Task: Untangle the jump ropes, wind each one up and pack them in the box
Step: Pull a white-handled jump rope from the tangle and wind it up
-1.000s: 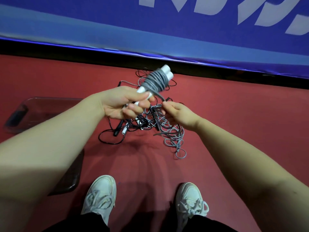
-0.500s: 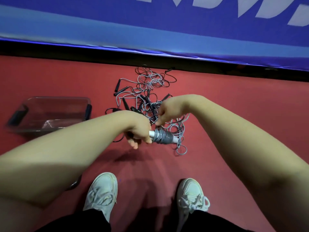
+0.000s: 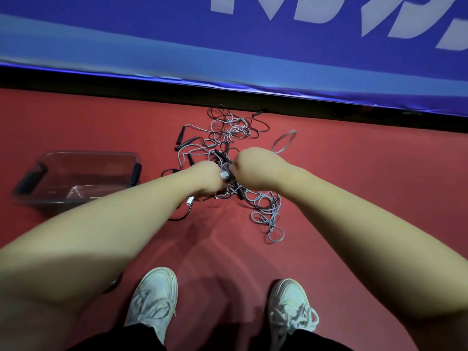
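Observation:
My left hand (image 3: 205, 177) grips the white handles of a wound grey jump rope (image 3: 225, 174), of which only a short end shows between my two fists. My right hand (image 3: 249, 164) is curled close against that end and pulls the rope's tail, and a blurred grey loop (image 3: 285, 140) swings up behind it. Beneath my hands a tangle of grey and black jump ropes (image 3: 228, 133) with black handles lies on the red floor. Grey coils (image 3: 267, 211) trail toward my right foot. A clear plastic box (image 3: 76, 158) with black handles sits to the left.
A blue padded banner with white lettering (image 3: 228, 46) runs along the far side above a black strip. My two white shoes (image 3: 154, 297) stand at the bottom of the view. A white handle end (image 3: 190, 200) pokes out under my left wrist.
The wound bundle came down from raised at chest height to low over the tangle. My hands closed together around it, and the rope's loose tail has flicked up to the right.

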`<action>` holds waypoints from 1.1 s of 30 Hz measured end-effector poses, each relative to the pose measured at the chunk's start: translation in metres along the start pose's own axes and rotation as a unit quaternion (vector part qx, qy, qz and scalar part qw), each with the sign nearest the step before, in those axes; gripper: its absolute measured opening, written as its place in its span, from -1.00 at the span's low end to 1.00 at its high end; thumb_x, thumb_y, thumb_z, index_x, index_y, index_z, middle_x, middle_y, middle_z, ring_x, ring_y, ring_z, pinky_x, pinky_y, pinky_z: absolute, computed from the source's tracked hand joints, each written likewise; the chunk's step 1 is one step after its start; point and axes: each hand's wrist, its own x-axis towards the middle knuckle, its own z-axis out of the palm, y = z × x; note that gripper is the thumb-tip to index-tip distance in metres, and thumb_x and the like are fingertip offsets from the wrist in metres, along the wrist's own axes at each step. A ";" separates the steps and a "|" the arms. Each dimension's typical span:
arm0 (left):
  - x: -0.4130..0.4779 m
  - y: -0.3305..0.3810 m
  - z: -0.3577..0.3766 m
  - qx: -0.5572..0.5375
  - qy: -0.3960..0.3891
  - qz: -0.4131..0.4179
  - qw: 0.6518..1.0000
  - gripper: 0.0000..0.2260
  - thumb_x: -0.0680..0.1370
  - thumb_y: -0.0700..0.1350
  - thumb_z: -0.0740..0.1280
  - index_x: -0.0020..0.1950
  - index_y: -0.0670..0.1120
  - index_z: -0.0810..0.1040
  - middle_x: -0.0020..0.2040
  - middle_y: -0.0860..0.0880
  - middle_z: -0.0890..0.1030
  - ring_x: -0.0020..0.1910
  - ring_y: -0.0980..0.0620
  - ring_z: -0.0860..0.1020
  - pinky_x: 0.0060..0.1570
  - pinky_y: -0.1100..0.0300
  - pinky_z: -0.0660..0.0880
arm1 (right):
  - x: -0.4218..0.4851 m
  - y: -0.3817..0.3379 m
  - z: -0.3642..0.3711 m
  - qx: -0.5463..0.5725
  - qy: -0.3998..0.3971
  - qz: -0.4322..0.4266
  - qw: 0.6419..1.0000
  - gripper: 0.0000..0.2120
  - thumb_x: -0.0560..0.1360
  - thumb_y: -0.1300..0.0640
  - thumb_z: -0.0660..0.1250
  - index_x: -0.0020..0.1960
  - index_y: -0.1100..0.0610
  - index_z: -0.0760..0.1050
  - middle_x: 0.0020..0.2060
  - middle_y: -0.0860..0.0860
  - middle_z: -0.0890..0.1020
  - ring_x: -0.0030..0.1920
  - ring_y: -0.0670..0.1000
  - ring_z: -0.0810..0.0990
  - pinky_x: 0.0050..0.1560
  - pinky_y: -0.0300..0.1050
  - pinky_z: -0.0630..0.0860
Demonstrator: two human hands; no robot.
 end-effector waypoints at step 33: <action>0.007 -0.033 -0.015 -0.029 0.183 0.078 0.980 -0.76 0.64 -0.05 0.14 0.15 -0.22 0.33 -0.15 -0.12 0.47 -0.19 -0.14 0.44 -0.21 0.08 0.32 | -0.014 -0.006 0.017 0.060 0.217 0.007 0.974 -0.75 0.64 0.01 -0.01 0.00 0.11 0.37 -0.23 0.05 0.49 -0.17 0.17 0.48 -0.29 -0.08 0.22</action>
